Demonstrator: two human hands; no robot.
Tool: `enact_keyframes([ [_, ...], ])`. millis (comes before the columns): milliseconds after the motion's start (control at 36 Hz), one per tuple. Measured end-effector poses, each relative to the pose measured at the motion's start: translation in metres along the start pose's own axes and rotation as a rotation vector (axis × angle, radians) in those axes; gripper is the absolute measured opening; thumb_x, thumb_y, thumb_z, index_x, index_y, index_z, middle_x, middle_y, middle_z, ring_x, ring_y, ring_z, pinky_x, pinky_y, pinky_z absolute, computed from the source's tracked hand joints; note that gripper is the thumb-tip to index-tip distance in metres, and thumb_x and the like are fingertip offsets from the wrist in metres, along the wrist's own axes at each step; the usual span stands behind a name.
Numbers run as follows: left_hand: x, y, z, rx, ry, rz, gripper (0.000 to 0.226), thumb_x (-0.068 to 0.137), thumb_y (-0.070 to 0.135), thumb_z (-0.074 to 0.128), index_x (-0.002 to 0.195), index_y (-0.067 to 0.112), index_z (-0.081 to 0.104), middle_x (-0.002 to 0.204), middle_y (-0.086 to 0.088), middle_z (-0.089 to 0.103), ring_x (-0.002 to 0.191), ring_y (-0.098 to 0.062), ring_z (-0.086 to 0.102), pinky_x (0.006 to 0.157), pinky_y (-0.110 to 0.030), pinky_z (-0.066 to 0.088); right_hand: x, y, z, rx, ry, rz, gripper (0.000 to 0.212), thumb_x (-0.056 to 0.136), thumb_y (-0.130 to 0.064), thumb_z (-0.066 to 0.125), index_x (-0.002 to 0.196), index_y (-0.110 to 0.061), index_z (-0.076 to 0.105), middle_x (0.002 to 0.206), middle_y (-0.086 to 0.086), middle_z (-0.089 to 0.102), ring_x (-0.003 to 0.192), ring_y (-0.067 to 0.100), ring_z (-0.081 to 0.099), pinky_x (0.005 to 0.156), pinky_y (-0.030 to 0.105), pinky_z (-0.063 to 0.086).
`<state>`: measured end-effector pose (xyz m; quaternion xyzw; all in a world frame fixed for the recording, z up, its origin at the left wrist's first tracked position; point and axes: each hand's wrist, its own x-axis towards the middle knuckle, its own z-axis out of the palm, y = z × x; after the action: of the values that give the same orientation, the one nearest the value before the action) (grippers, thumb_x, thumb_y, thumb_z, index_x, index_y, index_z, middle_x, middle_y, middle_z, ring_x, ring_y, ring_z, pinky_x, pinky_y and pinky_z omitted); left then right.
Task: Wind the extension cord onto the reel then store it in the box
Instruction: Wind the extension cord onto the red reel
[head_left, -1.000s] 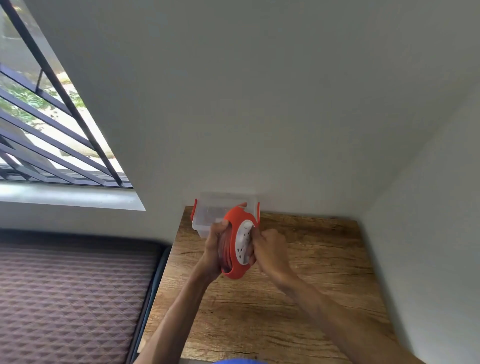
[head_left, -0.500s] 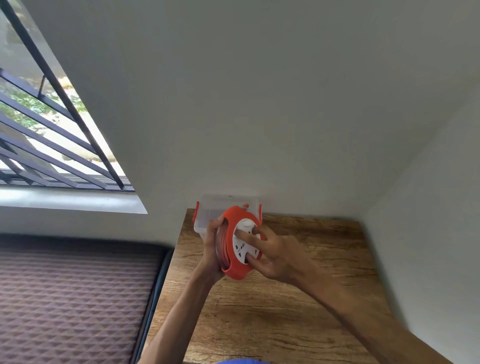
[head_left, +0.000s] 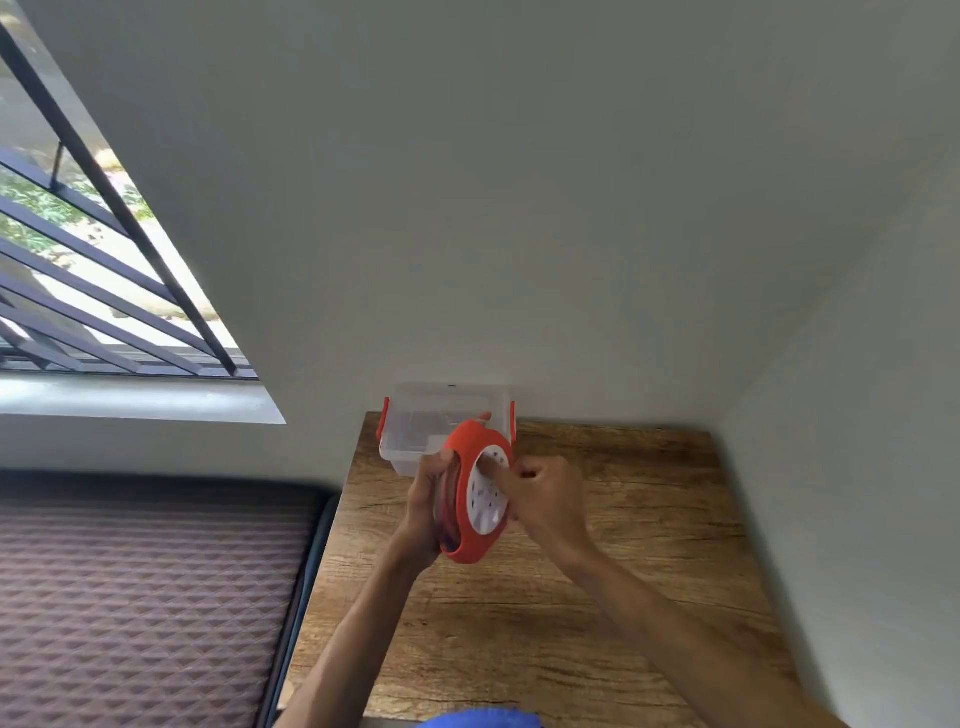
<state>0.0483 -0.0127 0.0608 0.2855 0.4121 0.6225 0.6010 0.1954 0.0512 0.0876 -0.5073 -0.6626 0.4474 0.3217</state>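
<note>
An orange cord reel (head_left: 470, 540) with a white socket face is held upright above the wooden table (head_left: 597, 597). Red cord is wound in its groove. My left hand (head_left: 427, 506) grips the reel's left rim and back. My right hand (head_left: 543, 499) is closed against the white face, pinching something near its top edge. A clear plastic box (head_left: 415, 439) with orange clips stands open behind the reel, against the wall at the table's far left corner.
White walls close the table in at the back and the right. A brown patterned mattress (head_left: 140, 597) lies left of the table, lower down. A barred window (head_left: 93, 270) is at the upper left.
My right hand's fingers were spread over the socket face half a second ago; now they are curled closed at its top right. The reel has stayed in place.
</note>
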Motion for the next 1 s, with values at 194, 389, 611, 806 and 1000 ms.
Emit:
enact_keyframes([
  [194, 0.0, 0.003, 0.015, 0.007, -0.082, 0.021, 0.065, 0.096, 0.073, 0.058, 0.129, 0.021, 0.079, 0.1, -0.022, 0.077, 0.086, -0.034, 0.075, 0.081, -0.044, 0.061, -0.003, 0.003, 0.005, 0.095, -0.044, 0.187, 0.07, 0.109, -0.048, 0.055, 0.056, -0.005, 0.071, 0.047, 0.008, 0.064, 0.036, 0.014, 0.051, 0.04, 0.024, 0.039],
  [389, 0.002, 0.012, 0.01, -0.133, 0.091, 0.0, 0.101, 0.085, 0.072, 0.072, 0.163, 0.013, 0.048, 0.143, -0.031, 0.059, 0.129, -0.047, 0.057, 0.102, -0.052, 0.054, -0.001, 0.011, -0.019, -0.608, -0.173, -0.798, 0.05, 0.099, -0.042, 0.062, 0.145, -0.027, 0.053, 0.128, 0.004, 0.066, 0.081, 0.02, 0.073, 0.055, 0.028, 0.06],
  [611, 0.003, 0.008, -0.002, -0.175, 0.054, -0.039, 0.094, 0.089, 0.072, 0.068, 0.162, 0.015, 0.05, 0.14, -0.029, 0.064, 0.124, -0.044, 0.063, 0.099, -0.053, 0.059, 0.008, 0.014, -0.037, -0.838, -0.341, -1.02, 0.057, 0.108, -0.044, 0.053, 0.162, -0.035, 0.038, 0.135, 0.009, 0.063, 0.071, 0.023, 0.073, 0.051, 0.031, 0.061],
  [806, 0.007, -0.001, -0.002, -0.178, 0.047, -0.051, 0.087, 0.095, 0.07, 0.062, 0.162, 0.016, 0.051, 0.143, -0.028, 0.065, 0.129, -0.045, 0.062, 0.106, -0.057, 0.055, 0.009, 0.011, -0.03, -0.904, -0.273, -0.975, 0.061, 0.105, -0.042, 0.058, 0.161, -0.038, 0.034, 0.141, 0.022, 0.064, 0.062, 0.032, 0.075, 0.046, 0.039, 0.062],
  [1000, 0.007, 0.003, -0.001, -0.15, 0.014, -0.038, 0.085, 0.093, 0.07, 0.065, 0.16, 0.019, 0.054, 0.137, -0.024, 0.071, 0.12, -0.038, 0.072, 0.092, -0.048, 0.064, 0.009, 0.016, -0.021, -0.712, -0.194, -0.947, 0.06, 0.098, -0.041, 0.065, 0.152, -0.025, 0.046, 0.115, 0.012, 0.081, 0.075, 0.027, 0.08, 0.05, 0.033, 0.063],
])
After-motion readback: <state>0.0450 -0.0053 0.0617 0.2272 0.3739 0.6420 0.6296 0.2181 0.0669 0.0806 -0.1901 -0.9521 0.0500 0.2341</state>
